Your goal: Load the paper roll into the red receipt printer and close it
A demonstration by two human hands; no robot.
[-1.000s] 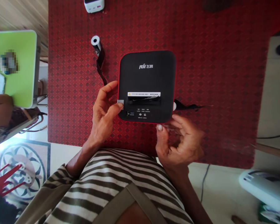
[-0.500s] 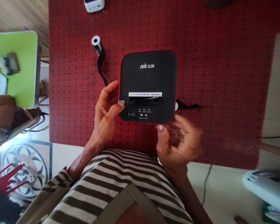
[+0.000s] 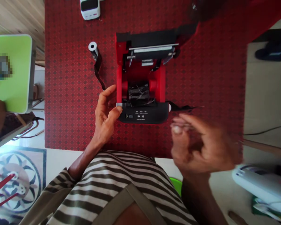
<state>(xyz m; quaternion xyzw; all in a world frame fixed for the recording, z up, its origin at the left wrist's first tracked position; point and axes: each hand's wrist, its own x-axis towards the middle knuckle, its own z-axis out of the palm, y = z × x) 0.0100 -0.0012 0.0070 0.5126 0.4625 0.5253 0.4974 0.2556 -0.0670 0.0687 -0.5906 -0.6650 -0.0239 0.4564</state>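
A red and black label printer (image 3: pixel 144 114) stands on the table with its lid (image 3: pixel 154 37) swung up and back. Inside its red bay sits a roll wrapped in shiny black film (image 3: pixel 139 93). My left hand (image 3: pixel 106 111) grips the printer's front left corner, thumb on the grey latch and fingers along the side. To the right of the printer and apart from it, my right hand (image 3: pixel 199 145) is blurred, its thumb tip close against curled fingertips; nothing shows in it. Beside the printer's right side lies a strip of black film (image 3: pixel 182 107), with a white round end at the printer's edge.
A white paper roll with trailing black wrap (image 3: pixel 93 50) lies at the table's left. Behind it sits a white device (image 3: pixel 90 9). The red patterned table (image 3: pixel 67 93) ends just before my body. A green table (image 3: pixel 14 72) with another person's arm is at far left.
The printer's lid has swung up and away from me, uncovering the bay and the wrapped roll. My right hand has drawn off to the right; my left hand stays on the corner.
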